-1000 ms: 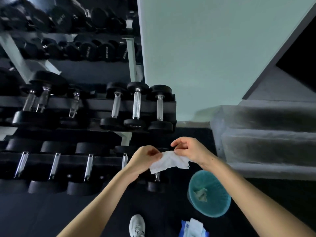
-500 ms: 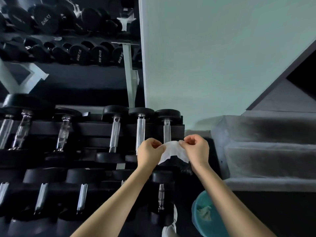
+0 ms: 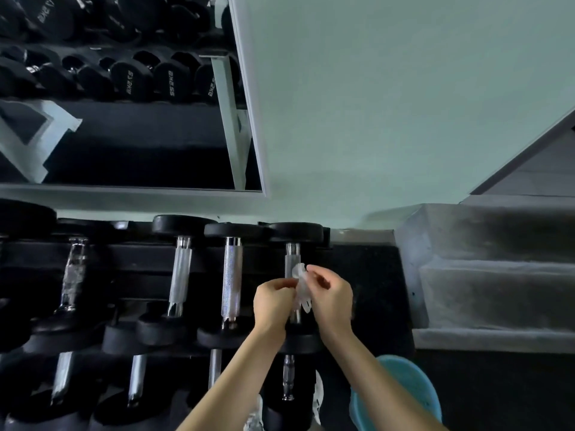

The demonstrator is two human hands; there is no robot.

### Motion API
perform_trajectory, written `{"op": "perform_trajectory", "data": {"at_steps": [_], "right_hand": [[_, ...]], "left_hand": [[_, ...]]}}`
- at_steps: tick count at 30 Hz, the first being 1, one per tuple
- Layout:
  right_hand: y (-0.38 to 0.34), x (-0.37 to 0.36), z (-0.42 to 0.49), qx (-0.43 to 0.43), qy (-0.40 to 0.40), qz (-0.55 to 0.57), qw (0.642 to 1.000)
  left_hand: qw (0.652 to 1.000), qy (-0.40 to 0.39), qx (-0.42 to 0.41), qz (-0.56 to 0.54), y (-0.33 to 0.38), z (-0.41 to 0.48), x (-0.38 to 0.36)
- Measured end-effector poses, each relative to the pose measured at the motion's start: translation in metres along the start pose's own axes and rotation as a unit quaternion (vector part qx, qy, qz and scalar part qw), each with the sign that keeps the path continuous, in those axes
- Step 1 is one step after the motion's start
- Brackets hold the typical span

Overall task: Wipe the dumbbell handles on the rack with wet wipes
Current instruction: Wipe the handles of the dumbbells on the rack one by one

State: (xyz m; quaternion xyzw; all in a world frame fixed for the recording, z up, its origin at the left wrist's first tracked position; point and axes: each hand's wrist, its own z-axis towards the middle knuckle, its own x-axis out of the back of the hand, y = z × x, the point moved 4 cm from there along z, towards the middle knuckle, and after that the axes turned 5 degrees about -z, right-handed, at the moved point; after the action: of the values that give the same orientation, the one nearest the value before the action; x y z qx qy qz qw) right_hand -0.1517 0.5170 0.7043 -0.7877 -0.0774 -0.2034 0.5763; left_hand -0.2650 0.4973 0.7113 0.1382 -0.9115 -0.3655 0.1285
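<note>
left hand [image 3: 273, 303] and right hand [image 3: 331, 298] both pinch the wet wipe [image 3: 299, 273] just over the rightmost dumbbell handle [image 3: 292, 255], which runs lengthwise away from them.

Middle band, left of centre: four upper-row handles [image 3: 231, 276], chrome. One black head [image 3: 25, 219] at the left edge, its bar hidden. Bottom left: four lower-row handles [image 3: 136, 379]. Upper left: reflected dumbbells [image 3: 130, 77] overlap, so no count is readable. Centre: two hands, left hand [image 3: 273, 303] and right hand [image 3: 331, 301], with one wipe [image 3: 298, 272] pinched between both. Lower right: one teal bin [image 3: 413, 387]. Right: concrete steps [image 3: 497, 293], at least two.
</note>
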Motion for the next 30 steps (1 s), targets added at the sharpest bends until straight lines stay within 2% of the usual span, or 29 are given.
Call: {"op": "perform_trajectory", "data": {"at_steps": [3,5,7,9,12,14,16,17,20,23,26,30], "right_hand": [[0.007,-0.007,-0.002,-0.011,-0.038,0.004,0.999],[0.010,-0.012,-0.003,-0.022,-0.050,-0.003,0.999],[0.007,-0.018,-0.005,-0.008,-0.047,-0.022,0.999],[0.008,-0.023,-0.007,-0.007,-0.034,-0.009,0.999],[0.009,-0.025,-0.006,-0.035,-0.017,-0.004,0.999],[0.005,-0.025,-0.003,-0.013,0.018,-0.017,1.000],[0.000,-0.026,0.004,-0.011,0.050,0.005,0.999],[-0.002,-0.028,0.009,-0.020,0.055,0.023,0.998],[-0.004,-0.033,0.015,-0.029,0.035,-0.006,0.999],[0.004,-0.030,0.000,0.008,0.053,-0.003,0.999],[0.013,-0.027,-0.009,0.006,0.033,-0.039,0.999],[-0.006,-0.030,0.019,0.004,0.056,0.035,0.998]], "left_hand": [[0.997,-0.057,0.042,-0.030,-0.002,0.004,0.001],[0.995,-0.089,0.034,-0.014,0.003,0.003,0.004],[0.994,-0.092,-0.019,0.061,0.012,0.002,0.010],[0.972,-0.043,-0.127,0.192,0.025,0.000,0.021],[0.897,0.034,-0.356,0.258,0.055,-0.004,0.032],[0.815,0.042,-0.501,0.288,0.074,-0.003,0.031],[0.738,0.038,-0.590,0.325,0.090,0.004,0.027],[0.713,0.029,-0.608,0.348,0.096,0.011,0.024],[0.679,-0.028,-0.593,0.432,0.110,0.032,0.015],[0.690,-0.130,-0.498,0.509,0.116,0.045,0.006],[0.694,-0.148,-0.462,0.532,0.119,0.050,0.003],[0.693,-0.149,-0.462,0.534,0.120,0.054,0.001]]}}
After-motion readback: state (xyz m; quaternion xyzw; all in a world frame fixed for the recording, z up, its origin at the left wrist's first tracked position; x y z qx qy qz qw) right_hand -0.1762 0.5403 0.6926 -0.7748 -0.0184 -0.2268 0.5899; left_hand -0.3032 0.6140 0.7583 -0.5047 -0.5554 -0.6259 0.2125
